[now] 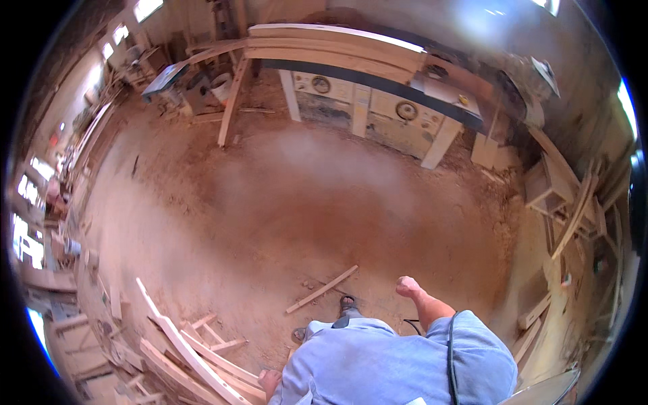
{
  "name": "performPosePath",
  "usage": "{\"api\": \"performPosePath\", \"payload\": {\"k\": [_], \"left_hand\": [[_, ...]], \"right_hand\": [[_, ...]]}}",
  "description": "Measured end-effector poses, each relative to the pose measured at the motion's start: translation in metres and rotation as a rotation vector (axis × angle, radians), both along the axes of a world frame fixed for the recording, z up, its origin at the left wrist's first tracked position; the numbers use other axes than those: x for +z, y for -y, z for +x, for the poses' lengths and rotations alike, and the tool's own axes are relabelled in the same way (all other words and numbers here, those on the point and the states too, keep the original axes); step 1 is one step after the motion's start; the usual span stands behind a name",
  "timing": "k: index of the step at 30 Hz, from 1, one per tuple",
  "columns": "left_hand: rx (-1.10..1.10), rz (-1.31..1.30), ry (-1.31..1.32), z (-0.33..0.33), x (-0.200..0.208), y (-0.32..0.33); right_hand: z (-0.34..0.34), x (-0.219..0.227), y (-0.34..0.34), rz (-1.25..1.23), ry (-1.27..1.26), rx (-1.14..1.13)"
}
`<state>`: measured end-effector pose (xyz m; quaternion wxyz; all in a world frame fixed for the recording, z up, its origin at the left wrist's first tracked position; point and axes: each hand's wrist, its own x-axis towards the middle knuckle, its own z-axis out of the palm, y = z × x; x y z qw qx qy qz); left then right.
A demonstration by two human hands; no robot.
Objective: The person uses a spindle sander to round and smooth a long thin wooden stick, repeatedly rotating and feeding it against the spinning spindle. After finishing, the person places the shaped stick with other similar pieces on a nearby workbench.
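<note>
My right hand (408, 287) is held out in front of my body, above the floor. Its fingers are curled into a loose fist, and nothing shows in it. Low on the left, my left hand (270, 381) is beside the ends of pale curved wooden strips (196, 358). Its fingers look curled; whether they grip a strip or only pass beside it is hidden. A wooden frame piece (210, 332) with short crossbars lies among these strips. Ahead of my feet, a straight wooden stick (322, 289) lies on the floor.
A long workbench (378, 83) with stacked boards (331, 48) stands ahead. Wooden frames (547, 185) and curved slats (579, 209) lean on the right. A white bucket (221, 88) stands far left. Dusty floor (304, 196) lies between. A black cable (451, 358) crosses my right shoulder.
</note>
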<state>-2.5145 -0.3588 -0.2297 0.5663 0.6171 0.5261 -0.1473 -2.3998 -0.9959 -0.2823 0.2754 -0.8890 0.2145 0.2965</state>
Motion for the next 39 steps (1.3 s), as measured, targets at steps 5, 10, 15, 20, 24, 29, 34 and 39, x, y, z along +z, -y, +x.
{"api": "performPosePath", "payload": {"k": [5, 10, 15, 20, 24, 29, 34, 39], "left_hand": [[-0.380, 0.120, -0.022, 0.044, 0.002, 0.000], [-0.969, 0.335, 0.084, 0.136, 0.001, 0.025], [-1.016, 0.295, 0.151, 0.238, 0.054, 0.106], [-0.741, -0.071, 0.154, 0.301, 0.019, 0.126], [-0.858, -0.131, 0.075, 0.316, -0.013, 0.137], [-0.955, -0.374, -0.253, 0.326, -0.091, 0.113], [-1.303, -0.246, -0.208, 0.316, -0.088, 0.188], [-1.263, -0.446, -0.085, 0.328, -0.034, 0.299]], "right_hand": [[-0.036, 0.026, 0.008, 0.072, 0.140, -0.329], [-0.092, 0.018, 0.009, 0.012, 0.103, -0.495], [-0.186, 0.013, -0.036, 0.070, 0.047, -0.851], [-0.265, 0.013, -0.099, 0.017, -0.272, -0.843], [-0.297, 0.055, -0.166, 0.051, -0.228, -1.090], [-0.314, 0.076, -0.226, 0.059, -0.078, -1.160], [-0.362, 0.053, -0.243, -0.001, -0.099, -1.352], [-0.387, 0.036, -0.234, 0.135, -0.194, -1.510]]}}
